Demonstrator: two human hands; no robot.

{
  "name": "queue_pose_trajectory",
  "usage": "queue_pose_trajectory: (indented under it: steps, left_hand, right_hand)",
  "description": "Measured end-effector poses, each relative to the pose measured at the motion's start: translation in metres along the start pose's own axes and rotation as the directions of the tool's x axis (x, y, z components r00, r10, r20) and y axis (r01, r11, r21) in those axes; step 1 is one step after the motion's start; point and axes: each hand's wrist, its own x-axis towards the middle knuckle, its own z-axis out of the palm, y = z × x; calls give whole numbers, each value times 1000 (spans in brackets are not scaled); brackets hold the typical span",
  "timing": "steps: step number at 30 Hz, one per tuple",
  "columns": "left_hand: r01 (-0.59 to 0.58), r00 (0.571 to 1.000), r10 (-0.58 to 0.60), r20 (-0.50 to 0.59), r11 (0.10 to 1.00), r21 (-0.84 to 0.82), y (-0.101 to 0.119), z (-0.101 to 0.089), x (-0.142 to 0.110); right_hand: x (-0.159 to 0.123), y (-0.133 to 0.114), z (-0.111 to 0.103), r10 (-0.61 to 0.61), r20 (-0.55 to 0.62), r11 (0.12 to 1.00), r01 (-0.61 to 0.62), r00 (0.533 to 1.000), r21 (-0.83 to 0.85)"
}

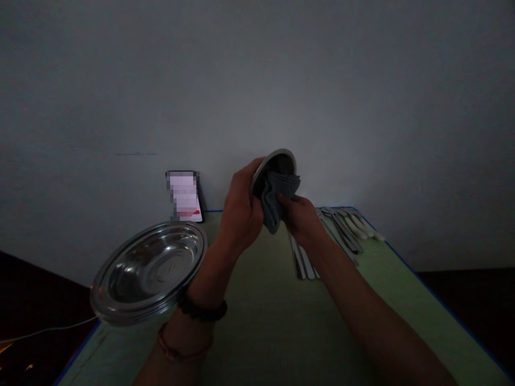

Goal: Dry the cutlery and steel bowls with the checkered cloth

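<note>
My left hand [243,206] is closed around the outside of a small metal bowl [290,158], which is tilted so that its opening faces me and to the right. In my right hand [301,214] a folded grey-blue cloth [277,195] is pinched, and part of it reaches into the bowl's mouth. The cloth hides much of the bowl's inside. Both hands are above the table, near the wall. Behind my right wrist lies a row of metal cutlery [340,230], partly covered by my forearm.
Shiny steel basins [151,268], seemingly stacked, stand at the table's left edge. A phone [185,195] with a lit screen leans against the wall [257,80]. White-handled utensils [360,225] lie at the far right. The green table [257,321] has blue edging, and a white cable [52,327] runs at left.
</note>
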Motion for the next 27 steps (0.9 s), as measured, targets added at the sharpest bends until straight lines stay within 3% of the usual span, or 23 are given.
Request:
queue_pose_trajectory:
  steps: [3,5,7,9,12,14,17,20,23,27]
  left_hand:
    - [144,973,-149,179,989,37,1,-17,6]
    - [219,931,-217,295,975,27,0,-28,9]
    - [252,904,-231,359,968,-14,-3,-36,10]
    - [289,913,-252,321,954,-74,-6,-38,11]
    - [277,958,-249,141,931,-237,-7,-28,9]
    - [157,988,-150,45,937,-312,-2,-16,8]
    - [-53,998,43,-46,966,-253,7,-3,7]
    - [-85,995,69,-76,969,-231,10,-5,7]
    - [69,996,-44,82,940,-335,3,-21,9]
    - [306,918,-146,369,852,-424,-6,-44,11]
  right_hand:
    - [2,-3,-9,-207,-68,928,174,976,-329]
    - [-2,-10,-11,-361,-6,777,297,933,-554]
    - [-7,-20,-11,-446,66,665,379,893,-644]
    - [-11,-28,-10,-500,69,621,413,863,-666]
    - [-7,-30,-12,-550,-29,682,429,835,-593]
    - [-2,-23,-13,-542,-82,756,443,836,-483]
    - [2,-11,-12,-497,-85,819,434,864,-376]
    - [-1,-9,-8,-482,-49,811,424,875,-402]
    - [-7,-22,-8,-519,26,710,448,854,-544]
    - [-18,-43,-10,-565,205,480,520,799,-706]
